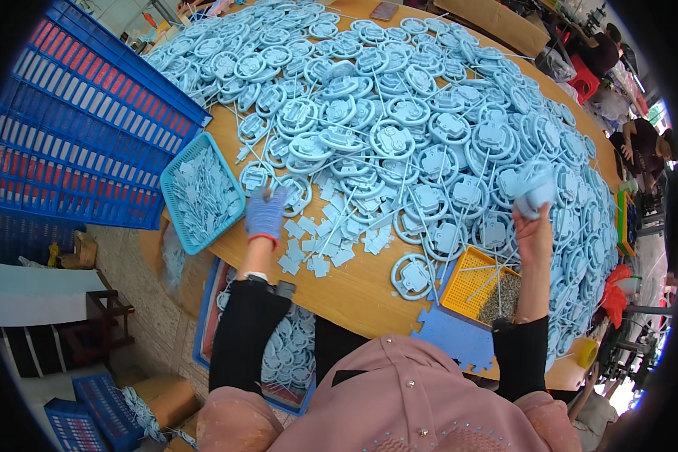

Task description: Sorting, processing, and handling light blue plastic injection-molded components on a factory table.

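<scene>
Evidently, a pale-blue part sits gripped in the right hand, above the heaped surface.
In the head view, the hold is at its lower edge, perhaps to keep it clear of the tangled wheel-shaped parts below. The gloved left hand is beside the turquoise basket of flat pieces; whether it pinches anything I cannot tell. That basket and the yellow tray of small dark bits probably sit near the hands for easy reach, the tray apparently on a blue mat. The held part looks rounded and plain, its detail lost to blur.
</scene>
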A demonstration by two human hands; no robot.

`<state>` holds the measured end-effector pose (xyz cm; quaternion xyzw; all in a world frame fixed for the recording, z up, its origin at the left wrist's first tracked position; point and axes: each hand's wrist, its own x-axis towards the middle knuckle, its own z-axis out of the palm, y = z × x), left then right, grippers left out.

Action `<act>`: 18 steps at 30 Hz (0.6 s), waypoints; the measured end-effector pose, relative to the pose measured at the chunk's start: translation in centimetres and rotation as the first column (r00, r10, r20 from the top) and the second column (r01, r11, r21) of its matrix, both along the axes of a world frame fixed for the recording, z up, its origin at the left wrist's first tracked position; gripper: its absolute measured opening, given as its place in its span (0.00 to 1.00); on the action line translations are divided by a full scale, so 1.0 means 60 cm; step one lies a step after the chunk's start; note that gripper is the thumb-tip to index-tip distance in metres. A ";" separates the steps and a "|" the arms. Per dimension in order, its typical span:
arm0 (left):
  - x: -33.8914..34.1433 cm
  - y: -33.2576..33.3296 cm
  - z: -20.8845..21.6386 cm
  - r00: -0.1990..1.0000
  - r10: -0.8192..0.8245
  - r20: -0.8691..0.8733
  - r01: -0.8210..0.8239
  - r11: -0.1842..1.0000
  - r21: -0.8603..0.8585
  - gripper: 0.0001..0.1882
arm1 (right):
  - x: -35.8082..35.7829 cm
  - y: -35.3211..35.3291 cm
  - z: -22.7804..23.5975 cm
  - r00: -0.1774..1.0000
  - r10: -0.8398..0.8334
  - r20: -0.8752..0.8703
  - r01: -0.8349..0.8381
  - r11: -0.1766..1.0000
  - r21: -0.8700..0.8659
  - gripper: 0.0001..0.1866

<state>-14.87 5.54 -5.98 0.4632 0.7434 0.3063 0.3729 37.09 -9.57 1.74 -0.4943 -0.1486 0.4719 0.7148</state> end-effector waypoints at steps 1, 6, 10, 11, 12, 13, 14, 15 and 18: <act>-0.044 0.008 -0.027 0.975 0.046 -0.215 -0.049 0.999 -0.007 0.36 | -0.008 0.013 0.035 0.977 -0.043 -0.209 0.059 0.996 0.069 0.24; -0.033 0.045 -0.041 0.936 -0.101 -0.337 -0.013 0.947 -0.321 0.48 | -0.191 0.046 -0.049 0.766 0.544 0.343 -0.463 0.837 -0.292 0.22; -0.014 0.065 -0.076 0.951 -0.050 -0.304 -0.050 0.949 -0.312 0.50 | -0.316 0.060 -0.161 -0.098 0.537 0.838 -0.485 0.710 -0.511 0.13; -0.019 0.065 -0.082 0.958 -0.031 -0.286 -0.061 0.950 -0.307 0.50 | -0.342 0.067 -0.163 -0.156 0.495 0.855 -0.389 0.765 -0.513 0.14; -0.027 0.066 -0.084 0.960 -0.060 -0.275 -0.033 0.946 -0.322 0.51 | -0.360 0.076 -0.163 -0.183 0.532 0.827 -0.343 0.754 -0.561 0.16; -0.032 0.065 -0.091 0.960 -0.052 -0.277 -0.040 0.948 -0.314 0.51 | -0.374 0.086 -0.162 -0.211 0.566 0.797 -0.295 0.741 -0.604 0.19; -0.040 0.061 -0.100 0.961 -0.062 -0.269 -0.023 0.953 -0.303 0.51 | -0.385 0.093 -0.156 -0.211 0.556 0.804 -0.303 0.745 -0.594 0.19; -0.048 0.059 -0.106 0.962 -0.074 -0.262 -0.005 0.957 -0.289 0.51 | -0.395 0.098 -0.148 -0.180 0.582 0.793 -0.292 0.738 -0.608 0.22; 0.031 0.065 -0.083 0.959 -0.165 -0.231 0.108 0.964 -0.243 0.50 | -0.353 0.101 -0.169 -0.133 0.587 0.799 -0.225 0.767 -0.601 0.27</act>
